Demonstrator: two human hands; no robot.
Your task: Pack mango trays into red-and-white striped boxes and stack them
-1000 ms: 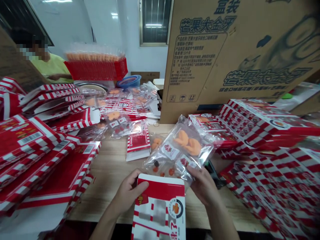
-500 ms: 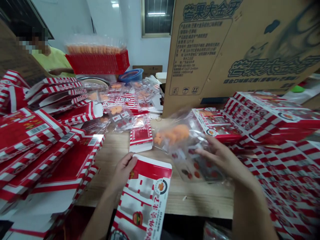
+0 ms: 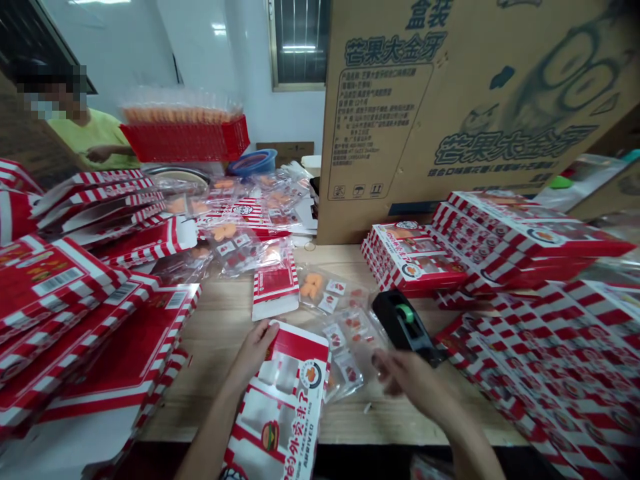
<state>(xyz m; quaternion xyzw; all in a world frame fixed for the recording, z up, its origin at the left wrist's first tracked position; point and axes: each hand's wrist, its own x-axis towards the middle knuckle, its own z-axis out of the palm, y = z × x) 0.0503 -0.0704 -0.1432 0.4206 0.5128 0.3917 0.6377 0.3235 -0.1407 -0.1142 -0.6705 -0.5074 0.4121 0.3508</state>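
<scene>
My left hand [image 3: 254, 348] grips the top corner of a red and white carton [image 3: 285, 407] that hangs over the table's near edge. A clear plastic bag of orange and red sweets [image 3: 336, 319] lies flat on the wooden table [image 3: 225, 333] just right of the carton. My right hand [image 3: 407, 383] hovers over the bag's right end, smeared by motion, with its fingers loosely curled and nothing seen in them. A black tape dispenser with a green roll [image 3: 406, 325] sits right behind that hand.
Flat red-striped cartons [image 3: 90, 313] are piled at the left. Filled boxes [image 3: 500, 247] are stacked at the right. A big brown cardboard box [image 3: 450, 107] stands behind. More sweet bags [image 3: 240, 227] and a red basket [image 3: 187, 137] lie further back. A person in a yellow shirt [image 3: 93, 137] works at the far left.
My right hand put the bag of sweets down flat on the table and let it go, then drew back toward me. The tape dispenser is uncovered. My left hand kept hold of the carton.
</scene>
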